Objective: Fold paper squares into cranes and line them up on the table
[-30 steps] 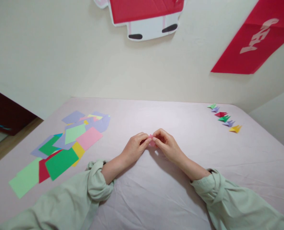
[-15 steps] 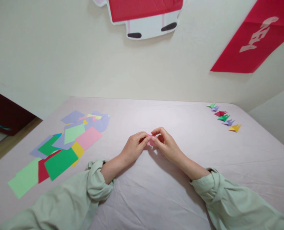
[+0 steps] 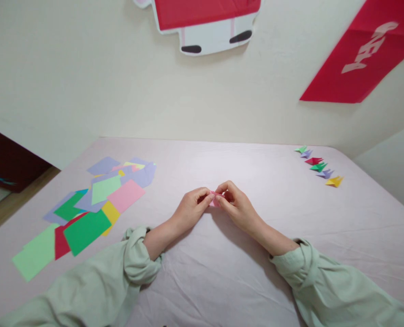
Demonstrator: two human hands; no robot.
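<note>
A small piece of folded pink paper (image 3: 214,200) is pinched between my two hands at the middle of the covered table. My left hand (image 3: 192,208) closes thumb and fingers on its left side. On the right side, my right hand (image 3: 236,205) grips it between thumb and curled fingers. Much of the paper is hidden by the fingertips, so its exact folded form cannot be made out.
Loose sheets of coloured paper, among them a green sheet (image 3: 87,232) and a pink sheet (image 3: 126,196), overlap at the left. Several folded paper figures, including a yellow one (image 3: 334,181), line the far right. A pale cloth (image 3: 202,281) covers the table, with a wall (image 3: 202,100) behind.
Both hands stay almost in place on the pink paper. My right fingers have shifted slightly, and a folded edge of the paper now shows between the fingertips.
</note>
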